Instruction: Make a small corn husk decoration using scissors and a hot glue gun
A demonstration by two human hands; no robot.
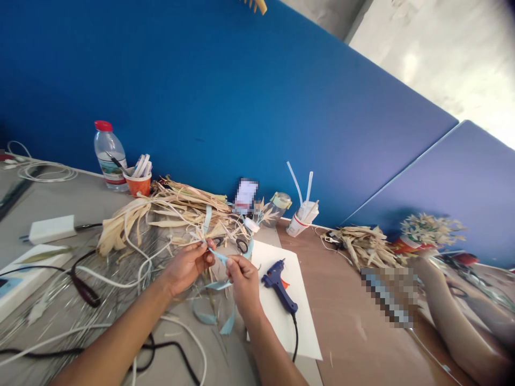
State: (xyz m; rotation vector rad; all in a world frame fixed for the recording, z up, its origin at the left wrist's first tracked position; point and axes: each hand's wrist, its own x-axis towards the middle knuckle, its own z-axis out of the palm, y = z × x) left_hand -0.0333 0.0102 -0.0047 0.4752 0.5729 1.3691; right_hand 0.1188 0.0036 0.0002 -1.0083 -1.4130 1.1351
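Fingers (208, 259) of left hand (189, 267) and right hand (244, 281) pinch a blue ribbon (219, 256), left of the glue gun (277, 284).

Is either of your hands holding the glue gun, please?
No, the glue gun lies on the white sheet, and the left hand and right hand hold the blue ribbon.

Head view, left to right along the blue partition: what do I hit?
Red-capped bottle → orange cup → blurred screen → lidded jar → white cup with straws → right-hand husk pile → dried sprigs.
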